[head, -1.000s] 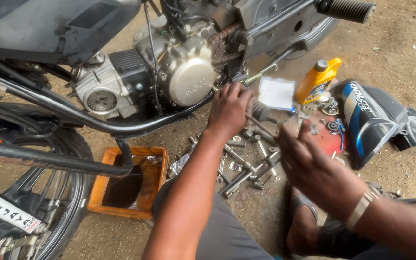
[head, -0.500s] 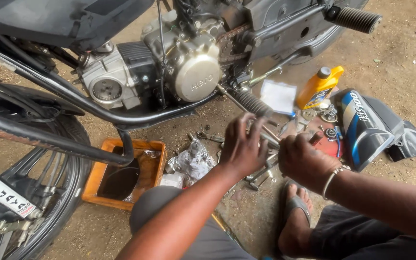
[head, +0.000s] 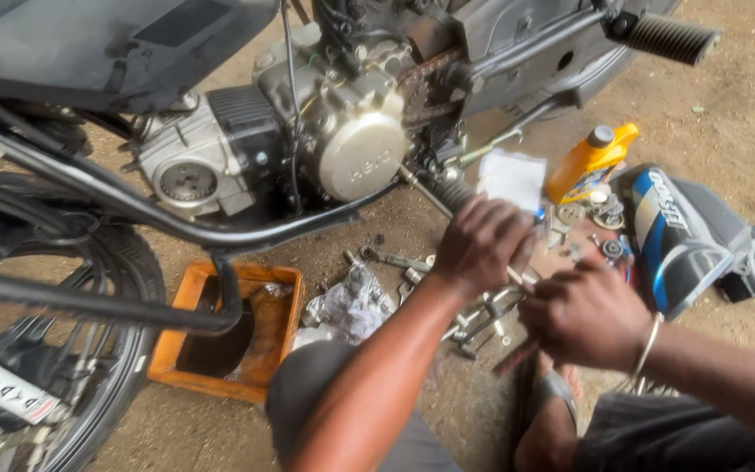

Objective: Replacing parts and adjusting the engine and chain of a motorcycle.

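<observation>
While we are squatting on the dirt floor (head: 727, 87) beside the motorbike engine (head: 351, 149), our left hand (head: 482, 245) is closing its grip around a thin metal rod (head: 425, 194). It is slanting up-left toward the engine. It looks stiff, hard and maybe oily, so holding mid-shaft seems best. Our right hand (head: 587, 316) is curling shut over small metal parts (head: 482, 319); we cannot tell which

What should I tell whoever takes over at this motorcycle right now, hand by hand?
Left hand: closed around a metal tool at the ribbed footpeg below the engine.
Right hand: closed, just above the pile of loose tools; its contents are hidden.
Orange drain tray sits under the frame with dark oil in it; yellow oil bottle stands capped, beside a removed side panel.
Done: panel off.
Left: cannot tell.
</observation>
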